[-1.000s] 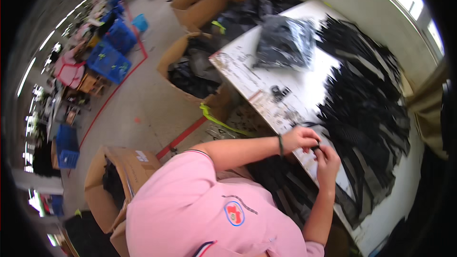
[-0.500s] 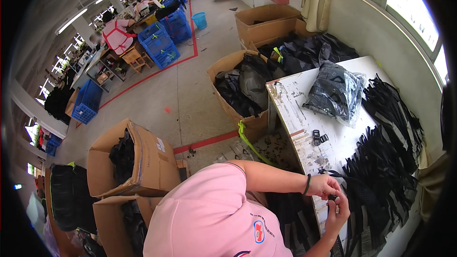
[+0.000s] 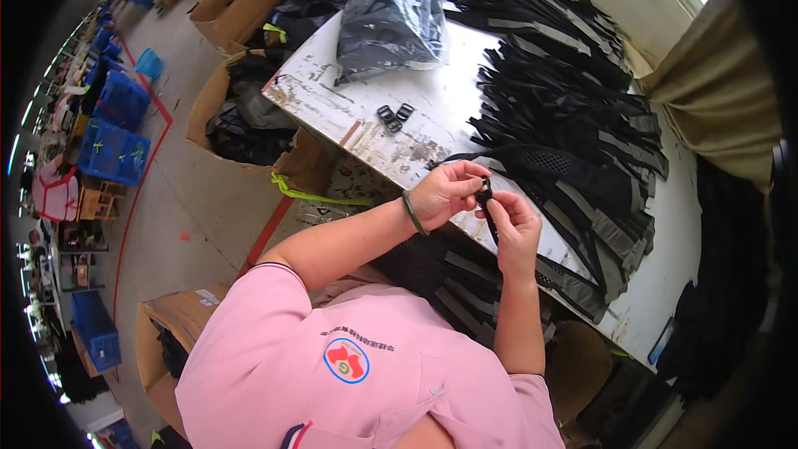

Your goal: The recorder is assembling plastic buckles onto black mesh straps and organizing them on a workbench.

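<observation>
My left hand (image 3: 449, 194), with a dark band at the wrist, pinches a small black plastic buckle (image 3: 484, 192) above the near edge of the white table. Close beside it, my right hand (image 3: 519, 231) grips a black webbing strap (image 3: 493, 231) just below the buckle, fingers closed. Whether the strap passes through the buckle is too small to tell. A few loose black buckles (image 3: 391, 120) lie on the table beyond my left hand. Black straps with mesh and grey sections (image 3: 573, 168) spread in a heap to the right of my hands.
A clear plastic bag of black items (image 3: 391, 27) rests on the worn white table (image 3: 320, 98). Open cardboard boxes (image 3: 208, 108) with dark fabric stand left of it. A beige curtain (image 3: 719, 91) hangs at the right. Blue crates (image 3: 115, 151) and a person in pink (image 3: 56, 191) are farther left.
The view has turned to the right, so the table and straps sit more centrally. Both hands stay together at the buckle, which shows more plainly now.
</observation>
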Tool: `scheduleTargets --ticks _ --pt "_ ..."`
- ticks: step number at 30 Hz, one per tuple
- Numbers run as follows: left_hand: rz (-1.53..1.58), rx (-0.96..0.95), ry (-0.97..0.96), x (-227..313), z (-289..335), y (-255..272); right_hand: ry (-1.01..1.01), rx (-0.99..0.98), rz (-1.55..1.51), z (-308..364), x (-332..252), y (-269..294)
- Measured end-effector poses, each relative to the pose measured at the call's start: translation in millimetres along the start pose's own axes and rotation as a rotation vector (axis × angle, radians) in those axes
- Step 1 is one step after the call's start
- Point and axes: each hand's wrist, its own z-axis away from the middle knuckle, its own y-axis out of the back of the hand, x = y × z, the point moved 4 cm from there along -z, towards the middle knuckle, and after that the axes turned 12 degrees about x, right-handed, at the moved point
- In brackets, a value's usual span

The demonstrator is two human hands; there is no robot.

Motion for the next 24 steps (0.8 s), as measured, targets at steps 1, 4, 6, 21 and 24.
scheduleTargets --ticks 1,4,6,21,24 --pt "-0.009 -0.009 -0.005 -1 -2 1 -0.008 -0.002 -0.005 -1 1 2" --pt "-0.016 -0.039 0.019 -6 -10 1 0.0 0.002 0.059 -4 3 9" --pt "-0.082 -0.044 -0.006 -6 -12 -3 -0.052 -0.019 0.066 -7 2 13" --pt "-0.345 0.062 -0.14 -9 -6 5 0.183 -0.048 0.187 -3 1 7" --pt "-0.363 0.099 -0.203 -1 -1 10 0.276 -0.114 0.304 -9 9 3"
